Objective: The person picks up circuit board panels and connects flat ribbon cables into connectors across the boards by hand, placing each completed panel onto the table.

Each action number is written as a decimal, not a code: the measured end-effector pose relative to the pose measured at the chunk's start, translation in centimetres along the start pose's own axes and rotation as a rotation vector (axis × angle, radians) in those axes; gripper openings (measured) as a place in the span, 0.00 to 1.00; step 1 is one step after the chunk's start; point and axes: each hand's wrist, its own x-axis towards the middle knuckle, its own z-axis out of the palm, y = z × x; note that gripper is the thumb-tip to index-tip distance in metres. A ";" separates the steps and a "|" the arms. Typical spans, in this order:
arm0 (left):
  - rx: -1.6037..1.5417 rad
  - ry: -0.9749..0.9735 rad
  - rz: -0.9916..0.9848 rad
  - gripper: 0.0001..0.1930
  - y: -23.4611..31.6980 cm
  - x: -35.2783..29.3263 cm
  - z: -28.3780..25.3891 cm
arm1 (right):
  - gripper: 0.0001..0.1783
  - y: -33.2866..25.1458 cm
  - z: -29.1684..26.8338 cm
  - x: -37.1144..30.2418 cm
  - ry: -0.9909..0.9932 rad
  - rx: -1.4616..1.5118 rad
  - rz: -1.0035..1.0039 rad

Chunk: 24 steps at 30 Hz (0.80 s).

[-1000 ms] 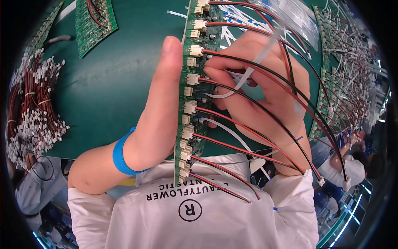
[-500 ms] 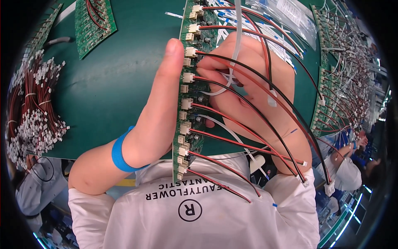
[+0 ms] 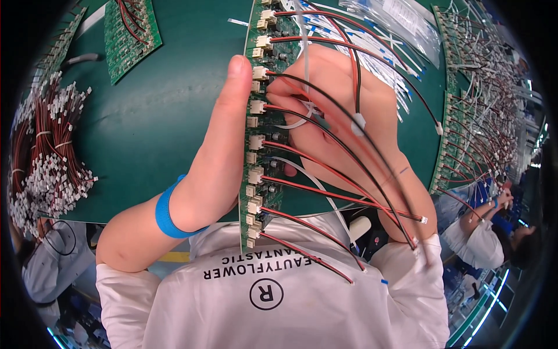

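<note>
A long green circuit board stands on edge in my left hand. The thumb lies along its left side, and a fingertip shows past its right side. Cream connectors line the board, with red-and-black wire leads plugged in and hanging to the right over my forearm. My right hand is closed beside the board's right face, thumb and forefinger pressed together near the connectors. A white flat ribbon cable curves from the board into its fingers; the fingertips' exact hold is partly hidden.
Bundled red-and-black leads with white plugs lie on the green table at left. Another board lies far left. Flat cables and a clear plastic bag lie behind my right hand. Wired boards line the right side; people sit nearby.
The board and both hands have shifted slightly left. Several hanging leads have swung, one now blurred. My right hand stays closed at the board.
</note>
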 end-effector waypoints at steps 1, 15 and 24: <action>0.000 -0.001 0.000 0.36 0.0 0.1 -0.1 | 0.10 0.2 0.1 0.0 0.052 0.037 -0.010; -0.303 -0.296 0.086 0.38 -0.1 0.5 -2.6 | 0.11 -0.2 -0.7 0.1 0.019 0.319 0.219; -0.250 -0.168 0.041 0.35 0.1 0.2 -2.0 | 0.08 -0.3 -0.4 0.2 -0.001 0.314 0.280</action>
